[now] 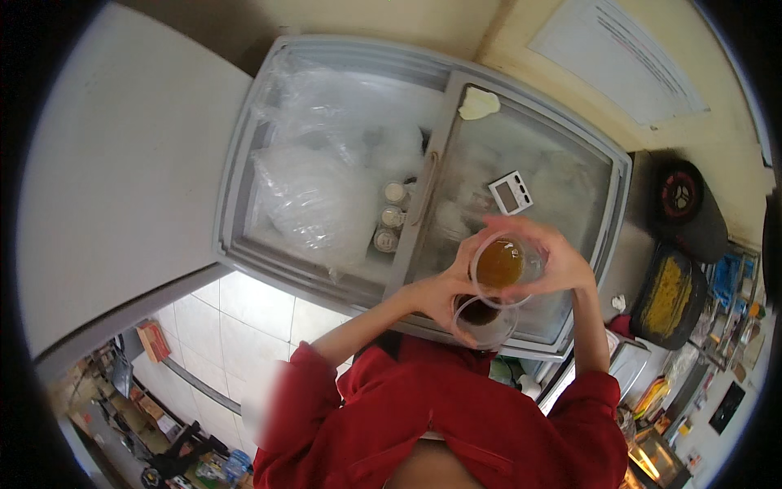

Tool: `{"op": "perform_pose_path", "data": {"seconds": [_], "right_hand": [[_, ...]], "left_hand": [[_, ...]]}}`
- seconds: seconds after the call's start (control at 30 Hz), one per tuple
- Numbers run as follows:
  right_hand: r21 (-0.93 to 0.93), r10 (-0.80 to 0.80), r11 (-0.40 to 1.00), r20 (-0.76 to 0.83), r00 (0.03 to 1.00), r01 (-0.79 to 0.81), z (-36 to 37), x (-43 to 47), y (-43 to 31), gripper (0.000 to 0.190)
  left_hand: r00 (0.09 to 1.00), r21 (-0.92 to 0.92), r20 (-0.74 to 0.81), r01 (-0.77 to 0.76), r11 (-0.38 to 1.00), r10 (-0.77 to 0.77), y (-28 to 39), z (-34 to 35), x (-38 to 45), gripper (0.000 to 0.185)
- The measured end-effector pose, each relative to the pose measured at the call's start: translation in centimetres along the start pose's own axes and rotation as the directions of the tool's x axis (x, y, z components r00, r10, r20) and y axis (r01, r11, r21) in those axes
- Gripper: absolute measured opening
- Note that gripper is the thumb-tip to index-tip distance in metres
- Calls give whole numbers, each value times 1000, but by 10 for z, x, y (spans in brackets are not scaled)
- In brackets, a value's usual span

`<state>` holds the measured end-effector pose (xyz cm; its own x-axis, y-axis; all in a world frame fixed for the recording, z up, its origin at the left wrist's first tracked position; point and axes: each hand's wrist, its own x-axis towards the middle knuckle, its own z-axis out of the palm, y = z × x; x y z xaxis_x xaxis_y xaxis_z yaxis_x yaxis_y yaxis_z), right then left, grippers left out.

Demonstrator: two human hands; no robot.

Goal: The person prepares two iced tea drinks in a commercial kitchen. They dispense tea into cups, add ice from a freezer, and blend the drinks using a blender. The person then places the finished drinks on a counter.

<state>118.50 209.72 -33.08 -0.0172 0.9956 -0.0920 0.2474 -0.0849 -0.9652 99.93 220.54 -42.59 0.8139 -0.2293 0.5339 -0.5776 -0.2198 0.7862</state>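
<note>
Over the chest freezer, my right hand (565,257) is wrapped around a clear plastic cup (501,263) with amber-brown liquid in it. My left hand (449,296) grips a second clear cup (486,327), which has darker liquid at its bottom. The first cup's rim overlaps the second in this view; whether they touch, I cannot tell. Some left fingers reach up beside the first cup. Just beyond my hands, a white digital timer (511,192) lies on the freezer's sliding glass lid (550,159).
The freezer's left half is uncovered, showing clear plastic bags (311,195) and several lidded containers (392,214). A white panel (134,153) stands at left. At right are a black-and-yellow object (666,293) and a dark round appliance (681,192). A sheet with writing (617,61) hangs on the wall.
</note>
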Motion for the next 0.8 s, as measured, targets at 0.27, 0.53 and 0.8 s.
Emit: {"op": "perform_pose_path", "data": {"seconds": [0.27,0.53,0.8], "right_hand": [[143,285,959,-498,819,-246,-4,-46,49,26],[348,414,909,-815,406,-228,0,-109,104,21],[0,138,735,-979,150,-678,13,-96,56,41]], "left_hand": [[999,-28,29,22,999,-22,-65,19,41,88],[943,-67,135,314,947,-303,-78,28,26,101],[851,297,-92,520,801,-518,-64,-140,-32,74]]}}
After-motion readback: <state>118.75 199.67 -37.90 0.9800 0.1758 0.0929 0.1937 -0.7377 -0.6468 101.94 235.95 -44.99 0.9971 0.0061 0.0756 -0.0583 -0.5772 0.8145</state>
